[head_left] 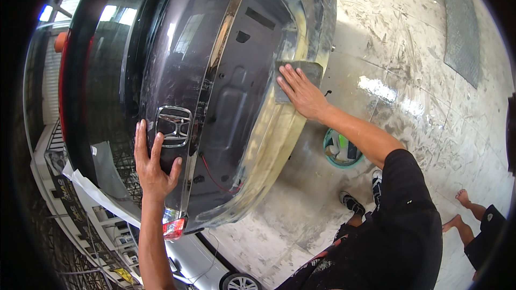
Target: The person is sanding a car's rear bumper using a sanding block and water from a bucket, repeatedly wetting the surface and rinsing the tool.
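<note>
My left hand [153,164] lies flat with its fingers spread on the dark grey trunk lid [177,64] of a car, just beside the chrome emblem [173,125]. My right hand [301,92] presses a grey sanding pad [303,70] against the rear bumper [274,139], whose surface is dull and yellowish. The hand covers the pad's lower part. A chrome strip [217,59] runs across the trunk between my two hands.
A teal bucket [329,153] with items inside stands on the wet, smeared concrete floor [408,75] under the bumper. My shoes [352,202] are beside it. Another person's bare feet [461,200] are at the lower right. A loose red wire [215,178] hangs near a tail light [173,228].
</note>
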Action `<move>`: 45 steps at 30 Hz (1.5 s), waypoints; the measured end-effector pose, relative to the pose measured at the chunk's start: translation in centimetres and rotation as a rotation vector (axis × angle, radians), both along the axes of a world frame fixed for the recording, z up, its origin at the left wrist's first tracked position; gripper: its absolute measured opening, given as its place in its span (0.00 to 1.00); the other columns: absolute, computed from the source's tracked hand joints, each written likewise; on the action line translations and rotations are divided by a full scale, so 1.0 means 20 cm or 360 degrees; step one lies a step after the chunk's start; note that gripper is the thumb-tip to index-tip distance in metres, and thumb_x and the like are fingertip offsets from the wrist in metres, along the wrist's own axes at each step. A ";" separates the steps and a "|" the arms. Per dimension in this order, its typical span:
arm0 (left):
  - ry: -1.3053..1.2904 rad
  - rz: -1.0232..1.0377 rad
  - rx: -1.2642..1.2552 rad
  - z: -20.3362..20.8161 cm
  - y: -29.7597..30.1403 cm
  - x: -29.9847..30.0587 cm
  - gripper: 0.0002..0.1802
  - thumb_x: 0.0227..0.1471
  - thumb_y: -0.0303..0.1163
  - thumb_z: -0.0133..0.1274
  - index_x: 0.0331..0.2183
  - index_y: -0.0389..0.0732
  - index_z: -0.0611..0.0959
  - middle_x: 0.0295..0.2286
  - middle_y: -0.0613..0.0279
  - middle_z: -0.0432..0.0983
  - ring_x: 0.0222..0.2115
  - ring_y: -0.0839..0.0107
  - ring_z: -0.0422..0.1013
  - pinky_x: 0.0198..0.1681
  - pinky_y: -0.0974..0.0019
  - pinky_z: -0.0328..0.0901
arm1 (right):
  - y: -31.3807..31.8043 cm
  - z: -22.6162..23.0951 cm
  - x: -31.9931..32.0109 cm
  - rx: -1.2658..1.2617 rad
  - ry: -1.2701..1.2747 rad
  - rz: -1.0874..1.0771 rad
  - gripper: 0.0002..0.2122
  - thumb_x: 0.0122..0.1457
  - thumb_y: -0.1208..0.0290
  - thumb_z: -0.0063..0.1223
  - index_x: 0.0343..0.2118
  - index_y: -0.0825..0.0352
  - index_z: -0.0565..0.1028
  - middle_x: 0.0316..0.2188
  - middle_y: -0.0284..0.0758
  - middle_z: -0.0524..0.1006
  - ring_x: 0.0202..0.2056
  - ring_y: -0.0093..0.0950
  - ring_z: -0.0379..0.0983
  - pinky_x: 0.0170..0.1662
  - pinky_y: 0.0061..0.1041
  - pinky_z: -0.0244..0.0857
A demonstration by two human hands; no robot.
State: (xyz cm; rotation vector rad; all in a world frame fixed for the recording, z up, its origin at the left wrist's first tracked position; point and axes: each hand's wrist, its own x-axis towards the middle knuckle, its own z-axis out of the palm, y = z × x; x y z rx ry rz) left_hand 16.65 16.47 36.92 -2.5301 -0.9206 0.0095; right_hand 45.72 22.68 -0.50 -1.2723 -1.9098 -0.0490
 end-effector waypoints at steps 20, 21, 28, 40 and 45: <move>0.0087 0.0055 0.0124 -0.06 0.01 -0.07 0.41 0.58 0.56 0.50 0.66 0.48 0.62 0.65 0.41 0.51 0.66 0.44 0.49 0.67 0.43 0.44 | -1.15 -1.43 -0.09 -0.1516 0.0705 0.0075 0.32 0.54 0.82 0.45 0.65 0.65 0.60 0.64 0.47 0.62 0.65 0.48 0.57 0.67 0.43 0.51; 0.0171 0.0096 0.0195 -0.02 -0.01 -0.14 0.43 0.58 0.57 0.50 0.66 0.44 0.61 0.66 0.43 0.51 0.67 0.47 0.49 0.68 0.46 0.42 | -1.21 -1.65 -0.13 -0.1721 0.0603 0.0038 0.31 0.56 0.81 0.44 0.66 0.64 0.59 0.65 0.47 0.60 0.65 0.48 0.55 0.68 0.44 0.49; 0.0040 0.0419 0.0351 0.16 -0.04 -0.39 0.44 0.59 0.54 0.47 0.66 0.35 0.58 0.65 0.49 0.54 0.66 0.58 0.51 0.67 0.54 0.45 | -1.32 -2.74 -0.41 -0.2285 -0.0443 -0.0247 0.29 0.65 0.68 0.39 0.69 0.58 0.53 0.71 0.49 0.46 0.70 0.53 0.38 0.69 0.52 0.38; -0.0011 0.0348 0.0256 0.01 -0.04 -0.30 0.45 0.57 0.52 0.51 0.66 0.36 0.59 0.67 0.48 0.51 0.68 0.56 0.48 0.69 0.54 0.42 | -0.98 -2.15 -0.32 -0.1721 0.1225 -0.0354 0.26 0.53 0.82 0.42 0.59 0.69 0.69 0.49 0.56 0.75 0.52 0.54 0.70 0.55 0.42 0.64; -0.0034 0.0091 0.0071 -0.04 -0.01 -0.11 0.39 0.57 0.46 0.54 0.65 0.42 0.64 0.66 0.45 0.53 0.66 0.49 0.51 0.67 0.52 0.47 | -0.31 -0.35 -0.20 -0.0369 0.1355 -0.0142 0.35 0.51 0.89 0.37 0.67 0.70 0.54 0.67 0.50 0.56 0.69 0.44 0.49 0.70 0.36 0.43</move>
